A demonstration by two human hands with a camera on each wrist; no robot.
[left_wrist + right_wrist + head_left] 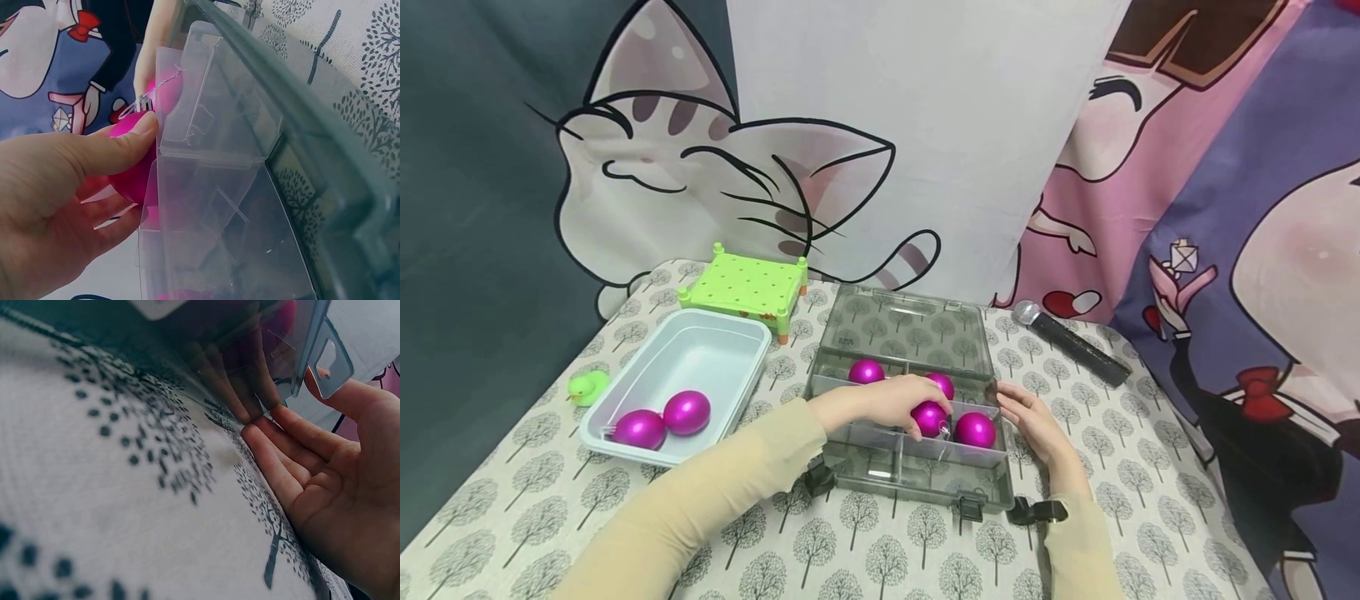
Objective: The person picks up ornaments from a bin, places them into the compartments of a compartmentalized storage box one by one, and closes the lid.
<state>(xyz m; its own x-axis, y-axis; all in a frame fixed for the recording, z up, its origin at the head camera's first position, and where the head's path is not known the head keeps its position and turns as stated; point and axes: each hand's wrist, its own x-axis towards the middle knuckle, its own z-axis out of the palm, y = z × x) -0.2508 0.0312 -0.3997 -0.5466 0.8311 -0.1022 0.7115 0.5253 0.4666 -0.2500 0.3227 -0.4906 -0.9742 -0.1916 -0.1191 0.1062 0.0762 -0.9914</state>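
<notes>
My left hand [891,402] holds a shiny magenta ball ornament [128,172] with a silver string and cap, thumb on one side and fingers on the other. It is at the clear divider [206,112] of a grey see-through plastic case [865,483]. Another magenta ball [976,430] sits in the front right compartment beside the held one. Farther back in the case lie a ball [867,372] on the left and one [940,385] on the right. My right hand [1033,425] rests its fingertips against the case's right side, palm facing it.
The case's see-through lid [902,329] lies folded back. On the left, a pale blue tray [718,354] holds two magenta balls [687,412]. A green toy duck [587,387], a green toy bed [745,283] and a black microphone [1075,343] lie around on the tree-print cloth [880,550].
</notes>
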